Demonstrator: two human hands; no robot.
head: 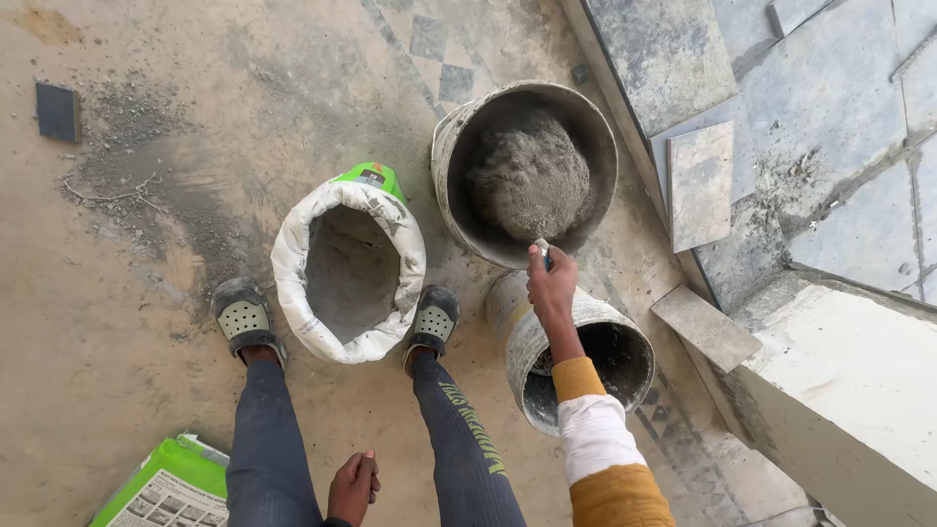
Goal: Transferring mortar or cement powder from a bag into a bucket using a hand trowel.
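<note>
Head view | our right hand (551,286) clamped on a tool handle, tip dipped into grey mortar (530,176) heaped inside the tilted bucket (451,132) | left hand (353,486) loosely curled, empty, by our thigh | open cement sack (293,249) between our feet, within reach for scooping.
</note>
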